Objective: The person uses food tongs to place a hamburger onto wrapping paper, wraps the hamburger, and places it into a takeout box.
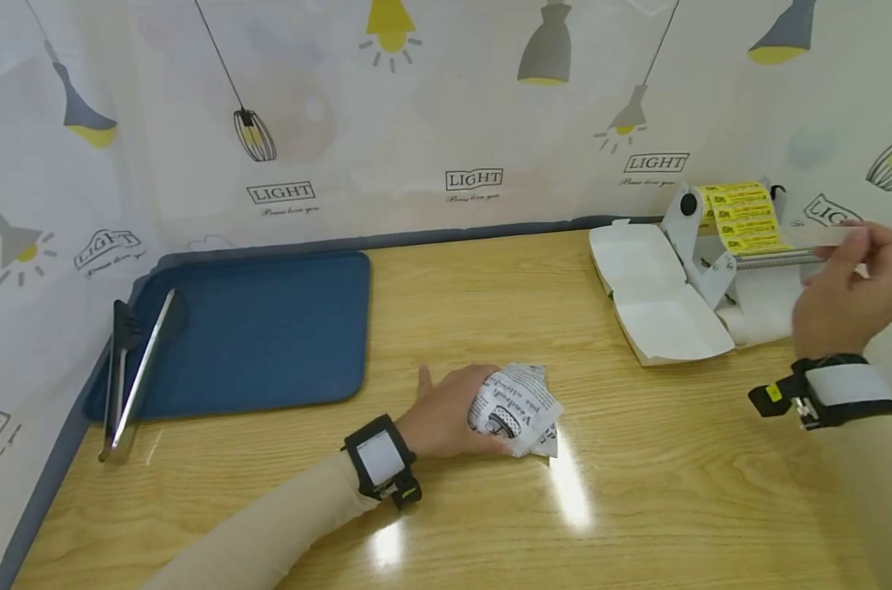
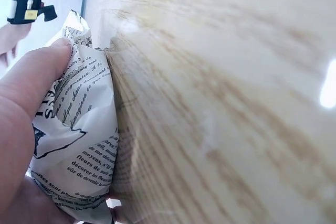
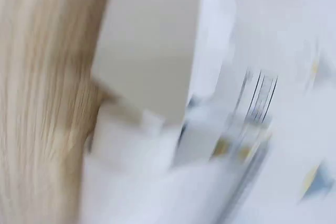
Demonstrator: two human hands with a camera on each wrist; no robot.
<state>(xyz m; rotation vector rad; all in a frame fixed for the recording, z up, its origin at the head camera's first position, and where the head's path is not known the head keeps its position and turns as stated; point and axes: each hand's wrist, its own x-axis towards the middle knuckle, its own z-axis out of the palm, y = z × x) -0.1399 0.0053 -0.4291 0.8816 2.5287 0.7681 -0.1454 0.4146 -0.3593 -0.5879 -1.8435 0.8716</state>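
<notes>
In the head view, my left hand (image 1: 449,410) grips a crumpled bundle (image 1: 516,406) wrapped in printed newspaper-style paper, low over the table. The left wrist view shows the thumb (image 2: 39,74) pressed along the side of the wrapped bundle (image 2: 86,124); what lies inside the paper is hidden. My right hand (image 1: 855,287) is raised at the right end of a label dispenser (image 1: 700,246) carrying a roll of yellow labels (image 1: 744,217). Its thumb and finger pinch a small pale label (image 1: 826,236). Motion blurs the right wrist view, and that hand is not seen there.
An unfolded white box (image 1: 663,299) lies by the dispenser, with a white roll (image 1: 766,307) beneath the dispenser's bar. At the left, metal tongs (image 1: 139,377) lie across the edge of a blue tray (image 1: 269,328). A printed sheet (image 1: 416,123) hangs behind the wooden table (image 1: 453,295).
</notes>
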